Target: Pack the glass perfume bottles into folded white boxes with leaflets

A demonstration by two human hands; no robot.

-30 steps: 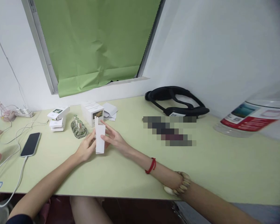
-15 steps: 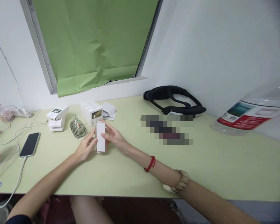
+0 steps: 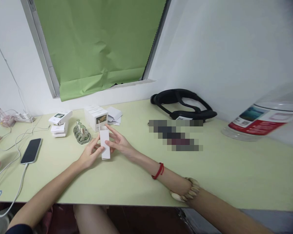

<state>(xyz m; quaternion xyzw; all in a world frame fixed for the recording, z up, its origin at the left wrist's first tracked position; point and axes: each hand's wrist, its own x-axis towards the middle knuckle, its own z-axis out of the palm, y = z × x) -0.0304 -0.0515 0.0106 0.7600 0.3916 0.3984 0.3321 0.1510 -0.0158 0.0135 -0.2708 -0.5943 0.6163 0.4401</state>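
Between my hands stands a narrow white cardboard box point(image 3: 105, 144), its top end open. My left hand point(image 3: 90, 152) grips its left side, thumb on the near face. From the right, my right hand point(image 3: 119, 143) holds it with the thumb on the front and the fingers behind, partly hidden. Just behind are closed white boxes point(image 3: 92, 113) with a small dark picture on the end. Glass perfume bottles point(image 3: 82, 135) with silvery caps are grouped left of my hands. Flattened white cartons point(image 3: 59, 125) lie in a stack farther left.
White paper pieces point(image 3: 114, 115) lie behind the boxes. A phone point(image 3: 31, 151) with a white cable is at left, near a power strip point(image 3: 24, 119). A black head strap point(image 3: 183, 105), a blurred patch and a large plastic bottle point(image 3: 256, 122) occupy the right.
The white box has opened out from a thinner, flatter shape, and its open top now shows. Both hands stay in nearly the same place.
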